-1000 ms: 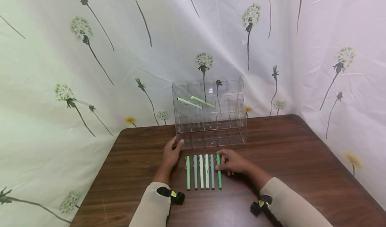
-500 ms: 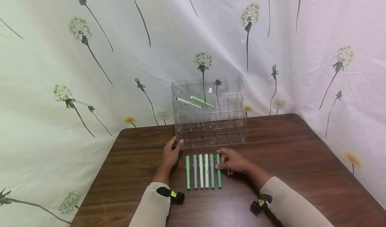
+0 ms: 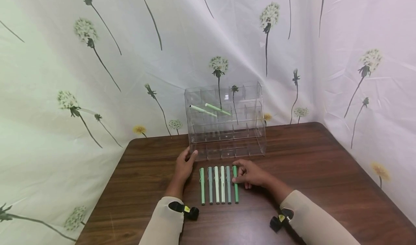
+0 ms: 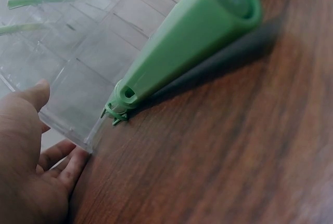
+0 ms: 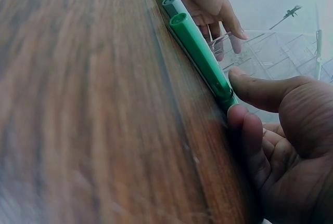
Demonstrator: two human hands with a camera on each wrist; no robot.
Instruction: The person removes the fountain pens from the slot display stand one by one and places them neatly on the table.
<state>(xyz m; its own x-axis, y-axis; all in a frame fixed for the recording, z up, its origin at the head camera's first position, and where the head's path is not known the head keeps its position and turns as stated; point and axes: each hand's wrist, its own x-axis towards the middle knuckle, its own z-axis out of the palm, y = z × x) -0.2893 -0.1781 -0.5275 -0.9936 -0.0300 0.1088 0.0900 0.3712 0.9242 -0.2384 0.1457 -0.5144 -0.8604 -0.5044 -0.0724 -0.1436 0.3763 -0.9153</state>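
A clear plastic organizer (image 3: 227,129) with stepped compartments stands at the back of the table. My left hand (image 3: 185,166) holds its lower left corner, thumb in front and fingers around the side edge, as the left wrist view shows. Before it lies a row of capped pens: a light green pen (image 3: 203,187) at the left end, then grey-blue and whitish ones. At the right end is a darker green pen (image 3: 236,187). My right hand (image 3: 253,174) pinches that pen's cap end between thumb and fingers while it lies on the table.
Two pale green pens lean in the organizer, a whitish one (image 3: 198,109) at left and a greener one (image 3: 217,109) beside it. A dark wooden table (image 3: 136,187) lies beneath. Behind hangs a white curtain (image 3: 182,57) printed with dandelions, close to the organizer's back.
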